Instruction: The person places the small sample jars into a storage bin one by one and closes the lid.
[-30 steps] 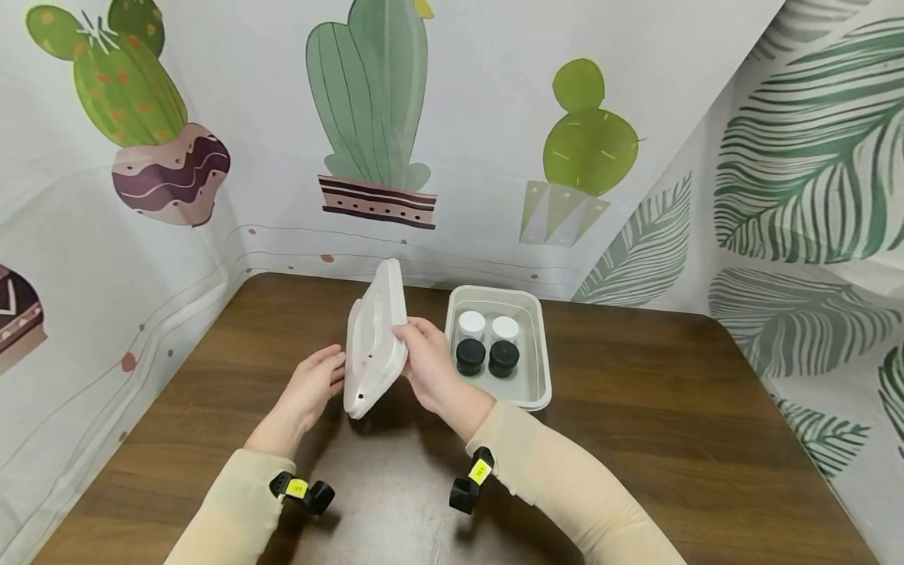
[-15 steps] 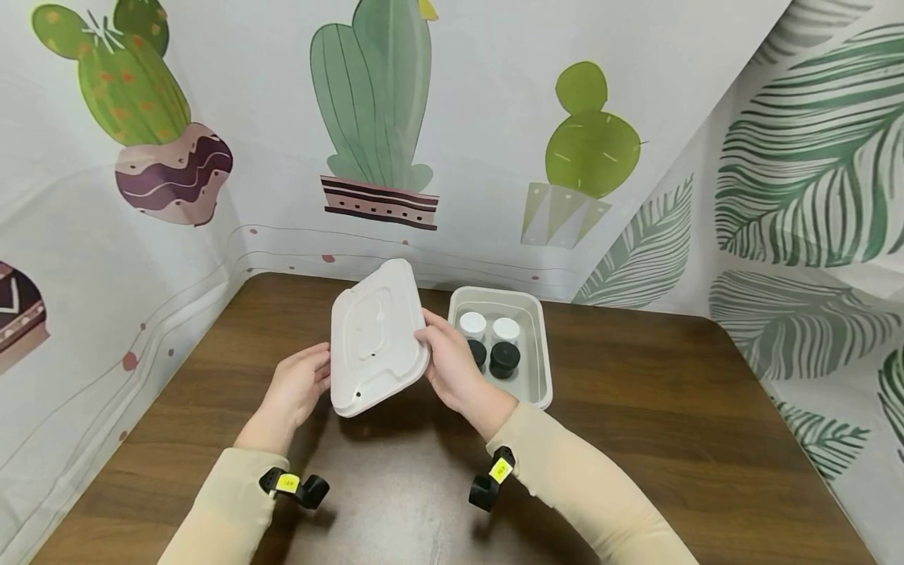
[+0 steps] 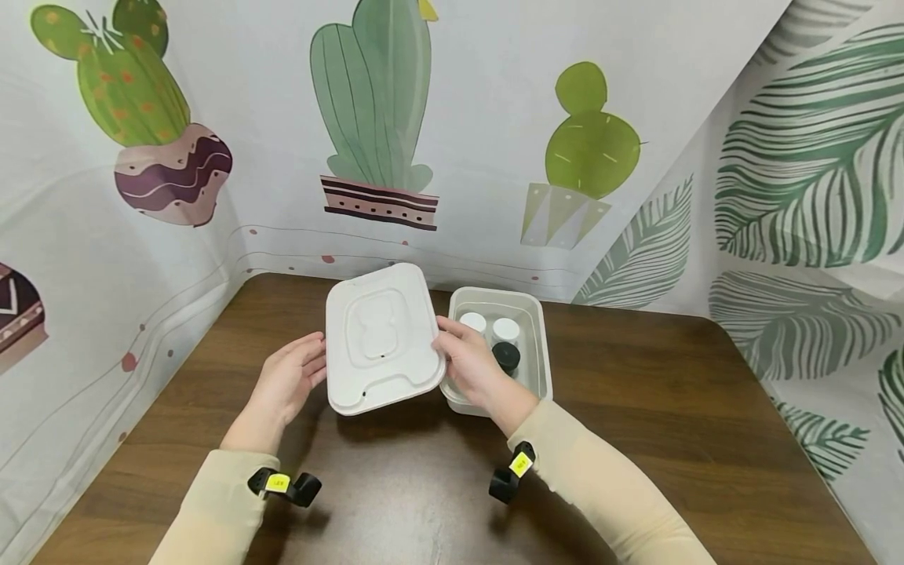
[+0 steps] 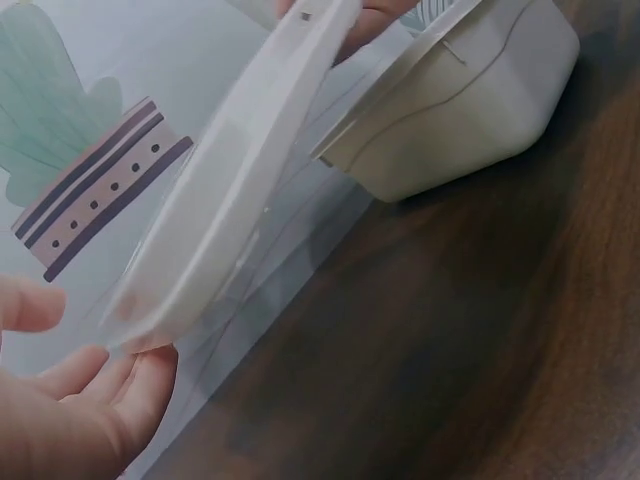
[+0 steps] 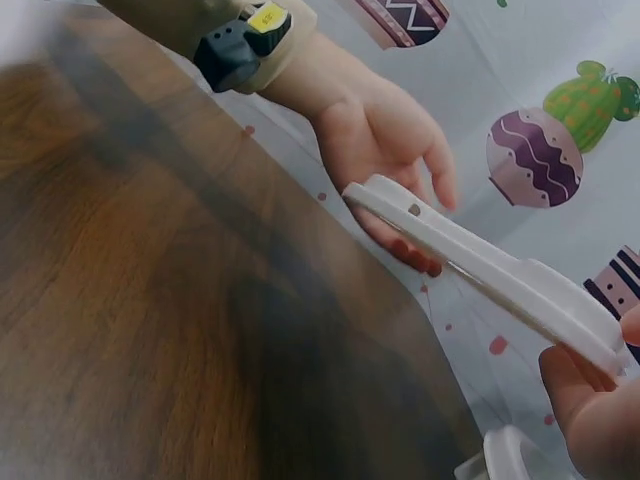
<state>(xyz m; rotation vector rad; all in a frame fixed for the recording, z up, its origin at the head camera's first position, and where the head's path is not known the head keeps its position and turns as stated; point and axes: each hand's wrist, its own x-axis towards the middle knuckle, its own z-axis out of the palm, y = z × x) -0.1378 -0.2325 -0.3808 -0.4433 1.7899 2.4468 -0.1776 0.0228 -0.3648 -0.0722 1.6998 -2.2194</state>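
A white plastic lid [image 3: 381, 337] is held up off the table, its broad face towards me and slightly tilted. My right hand [image 3: 480, 369] pinches its right edge between thumb and fingers. At the opposite edge is my left hand [image 3: 286, 380]; in the left wrist view its fingertips [image 4: 155, 375] touch the lid's lower edge from below, with the thumb standing apart. Partly behind the right hand sits an uncovered off-white box [image 3: 542, 337]. Inside it are white-capped jars [image 3: 504, 330] and a black jar [image 3: 505, 357]; the hand and lid hide part of the contents.
The brown wooden table [image 3: 636, 424] carries the box near its back edge. Behind it hangs a white cloth [image 3: 487, 141] printed with cacti and leaves. Each forearm wears a black strap device [image 3: 286, 484] with a yellow label.
The lid has turned from nearly edge-on to face me and swung right, closer to the box. My right hand moved right with it, now hiding one black jar; my left hand shifted slightly left.
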